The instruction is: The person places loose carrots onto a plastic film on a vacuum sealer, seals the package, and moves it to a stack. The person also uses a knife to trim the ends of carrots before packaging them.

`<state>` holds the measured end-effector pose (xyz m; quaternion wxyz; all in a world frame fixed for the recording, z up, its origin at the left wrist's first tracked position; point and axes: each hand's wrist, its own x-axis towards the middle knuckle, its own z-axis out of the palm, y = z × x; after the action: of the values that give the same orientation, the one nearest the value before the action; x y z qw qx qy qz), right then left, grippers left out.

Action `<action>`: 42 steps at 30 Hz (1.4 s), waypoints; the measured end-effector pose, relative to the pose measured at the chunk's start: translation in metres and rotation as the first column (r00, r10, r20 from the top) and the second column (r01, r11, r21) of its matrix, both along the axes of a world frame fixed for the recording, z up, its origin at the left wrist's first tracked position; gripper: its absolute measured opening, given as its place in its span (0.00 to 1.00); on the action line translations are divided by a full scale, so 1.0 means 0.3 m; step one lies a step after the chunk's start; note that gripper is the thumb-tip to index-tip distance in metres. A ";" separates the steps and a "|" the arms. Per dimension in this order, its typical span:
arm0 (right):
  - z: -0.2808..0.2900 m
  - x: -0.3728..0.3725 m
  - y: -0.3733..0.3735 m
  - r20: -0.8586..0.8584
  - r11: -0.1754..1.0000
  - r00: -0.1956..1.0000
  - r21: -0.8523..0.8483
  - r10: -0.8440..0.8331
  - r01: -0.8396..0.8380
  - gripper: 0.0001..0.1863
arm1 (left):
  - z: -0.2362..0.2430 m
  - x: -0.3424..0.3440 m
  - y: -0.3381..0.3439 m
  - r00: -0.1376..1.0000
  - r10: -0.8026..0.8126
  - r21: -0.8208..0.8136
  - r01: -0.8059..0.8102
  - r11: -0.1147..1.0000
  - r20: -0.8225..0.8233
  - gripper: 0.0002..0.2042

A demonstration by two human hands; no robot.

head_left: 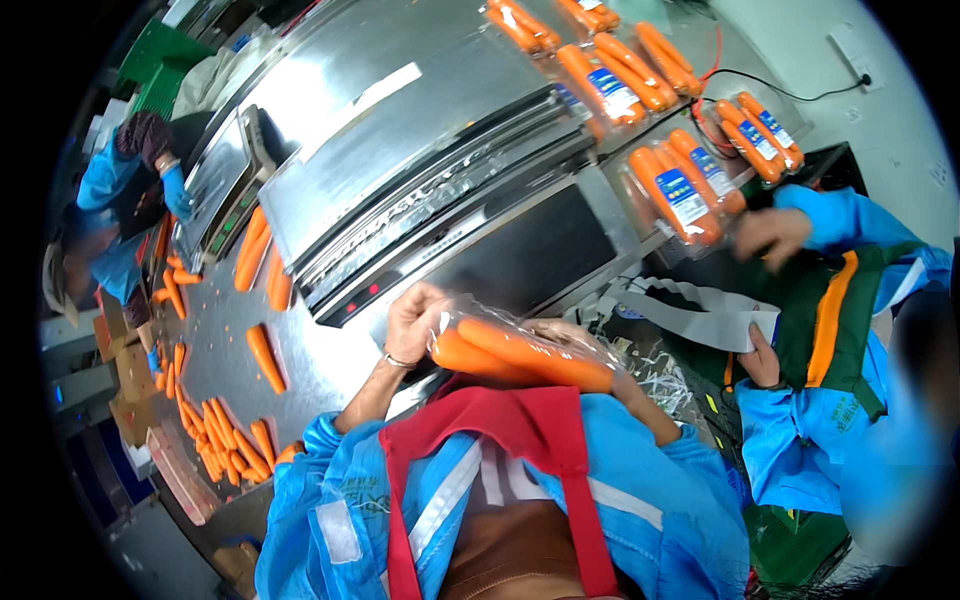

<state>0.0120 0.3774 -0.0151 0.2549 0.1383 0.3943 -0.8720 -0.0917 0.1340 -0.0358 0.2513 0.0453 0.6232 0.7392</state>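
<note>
A clear plastic bag of carrots (520, 360) is held across my chest. My left hand (410, 325) grips its left end, fingers curled at the top. My right hand (556, 330) is behind the bag at the right, mostly hidden by it, and appears to grasp it. Just beyond my hands is a steel sealing machine (400, 170) with a dark front panel (540, 250) and red lights. Loose carrots (265, 358) lie on the steel table (210, 335) to the left, some piled near its lower edge.
Several bagged carrots with labels (680, 190) sit at upper right near cables. A co-worker (830, 420) on the right holds a white strip (690, 310); their other hand (770, 235) is near the bags. Another co-worker (110, 210) works at left by a scale (215, 190).
</note>
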 end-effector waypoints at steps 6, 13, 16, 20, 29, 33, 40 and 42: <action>0.166 -0.092 -0.087 0.231 0.826 0.811 -0.340 0.537 -0.450 0.16 | 0.221 0.014 -0.058 0.990 -0.135 0.196 0.140 0.971 -0.040 0.03; 0.160 -0.242 -0.126 -0.228 0.526 0.511 0.627 0.829 -0.574 0.17 | 0.272 0.262 -0.091 0.750 -0.572 0.736 0.174 0.654 0.332 0.31; 0.269 -0.319 -0.067 -0.529 0.895 0.733 0.361 0.427 -0.262 0.23 | 0.202 0.284 -0.129 0.787 -0.503 0.660 0.168 0.733 0.358 0.29; 0.356 -0.213 -0.257 -0.667 0.674 0.155 0.659 0.729 -0.335 0.25 | 0.234 0.274 -0.117 0.796 -0.461 0.579 0.175 0.796 0.393 0.27; -0.020 0.081 0.107 -0.153 0.982 0.972 0.084 0.179 -0.168 0.34 | 0.250 0.240 -0.028 0.814 -0.426 0.612 0.113 0.783 0.395 0.39; -0.171 0.155 0.088 -0.124 0.889 0.882 -0.127 -0.455 0.440 0.23 | 0.171 0.144 0.068 0.716 -0.554 0.549 0.283 0.787 0.425 0.47; -0.130 0.092 0.525 0.189 0.573 0.591 -0.141 -0.785 0.807 0.17 | 0.253 0.016 0.331 0.629 -0.776 0.341 0.718 0.607 0.057 0.30; -0.091 0.018 0.543 0.227 0.530 0.508 0.048 -0.831 0.847 0.17 | 0.246 0.018 0.329 0.567 -0.817 0.318 0.759 0.568 0.104 0.27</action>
<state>0.0172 0.5404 -0.0423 -0.1515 0.3992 0.2165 -0.8779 -0.0864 0.2327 0.0379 0.6223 0.2607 0.4076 0.6154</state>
